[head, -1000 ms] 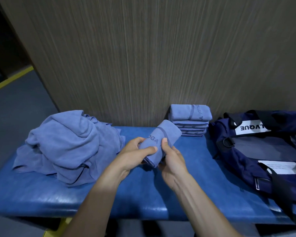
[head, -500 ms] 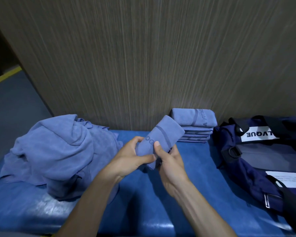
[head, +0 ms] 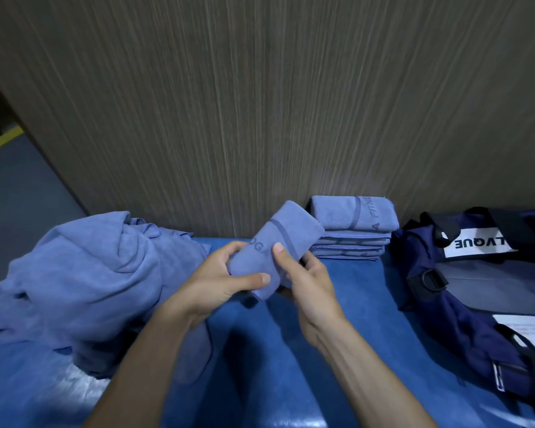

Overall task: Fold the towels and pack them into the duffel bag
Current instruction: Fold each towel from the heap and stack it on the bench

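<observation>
A folded blue towel (head: 283, 239) with dark lettering and a stripe is held up above the blue padded bench (head: 346, 319). My left hand (head: 220, 278) grips its lower end with thumb across the front. My right hand (head: 306, 278) holds its right side, thumb on top. Behind it, against the wall, a stack of folded blue towels (head: 352, 227) lies flat. A heap of unfolded blue towels (head: 87, 279) sits at the left of the bench. The navy duffel bag (head: 464, 291) with a white label lies at the right.
A wood-grain wall panel (head: 260, 103) rises directly behind the bench. Grey floor with a yellow stripe (head: 0, 143) shows at the far left. White paper (head: 528, 332) lies on the bag.
The view has shifted down and closer. The folded towel is tilted slightly more upright in both hands, and my right thumb has slid higher on it.
</observation>
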Available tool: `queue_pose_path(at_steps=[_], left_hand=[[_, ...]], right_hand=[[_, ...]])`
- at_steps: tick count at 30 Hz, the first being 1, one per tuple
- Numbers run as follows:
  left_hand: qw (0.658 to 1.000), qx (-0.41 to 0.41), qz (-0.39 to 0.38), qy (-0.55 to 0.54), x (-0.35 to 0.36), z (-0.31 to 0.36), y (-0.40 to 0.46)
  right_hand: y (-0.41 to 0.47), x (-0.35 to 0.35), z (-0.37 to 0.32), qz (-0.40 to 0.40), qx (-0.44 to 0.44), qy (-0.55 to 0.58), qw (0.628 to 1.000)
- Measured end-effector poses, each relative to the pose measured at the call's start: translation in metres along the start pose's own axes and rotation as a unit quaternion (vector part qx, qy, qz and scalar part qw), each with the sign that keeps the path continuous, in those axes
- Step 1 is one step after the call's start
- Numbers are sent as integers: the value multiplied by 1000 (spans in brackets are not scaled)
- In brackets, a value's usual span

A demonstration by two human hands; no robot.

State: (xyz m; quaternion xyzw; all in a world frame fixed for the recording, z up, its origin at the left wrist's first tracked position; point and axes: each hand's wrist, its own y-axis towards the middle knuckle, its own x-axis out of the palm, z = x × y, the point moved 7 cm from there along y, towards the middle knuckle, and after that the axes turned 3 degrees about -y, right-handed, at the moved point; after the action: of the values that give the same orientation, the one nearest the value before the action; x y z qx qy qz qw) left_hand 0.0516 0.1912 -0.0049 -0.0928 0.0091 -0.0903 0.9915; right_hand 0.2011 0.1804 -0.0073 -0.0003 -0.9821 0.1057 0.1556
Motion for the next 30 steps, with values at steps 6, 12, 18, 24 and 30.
queue_pose_path(at_steps=[6, 12, 18, 24, 30], left_hand=[[995, -59, -17, -72, -10, -6, 9], [984, -80, 135, -84, -29, -17, 29], [976, -117, 156, -94, -29, -37, 44], [968, -38, 248, -7, -42, -33, 56], [971, 15, 236, 14, -40, -38, 70]], right_hand=[[14, -18, 3, 37, 72, 63, 995], [24, -22, 18, 50, 141, 56, 987], [37, -21, 25, 62, 166, 76, 981], [43, -16, 35, 54, 225, 47, 972], [51, -20, 36, 77, 199, 40, 976]])
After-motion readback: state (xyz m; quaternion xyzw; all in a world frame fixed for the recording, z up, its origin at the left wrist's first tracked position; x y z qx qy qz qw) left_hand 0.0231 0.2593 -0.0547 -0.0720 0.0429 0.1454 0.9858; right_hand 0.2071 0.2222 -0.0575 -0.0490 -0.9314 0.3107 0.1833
